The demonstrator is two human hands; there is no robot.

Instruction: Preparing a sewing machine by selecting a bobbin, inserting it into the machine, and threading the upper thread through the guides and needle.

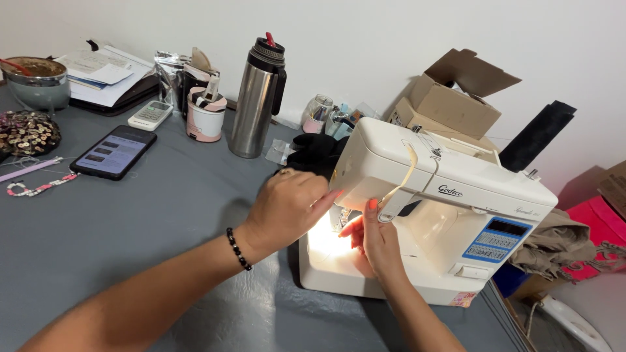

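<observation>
Both hands are working under the head of the white sewing machine (424, 215): the right hand (375, 238) is pinching near the needle, grip contents unclear; the left hand (287, 208), fingers curled, is blocking the needle area. Beyond, black cloth (316, 153), a steel flask (256, 98) and a phone (114, 152) are lying on the grey table (130, 221).

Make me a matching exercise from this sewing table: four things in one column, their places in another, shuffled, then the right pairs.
Things:
1. phone
2. steel bottle
3. cardboard box
4. left hand

Places:
A. behind the sewing machine, by the wall
B. flat on the grey table, screen lit, far left
C. at the machine's needle end, a black bead bracelet on its wrist
D. upright, left of the machine

Pairs: 1-B, 2-D, 3-A, 4-C
</observation>
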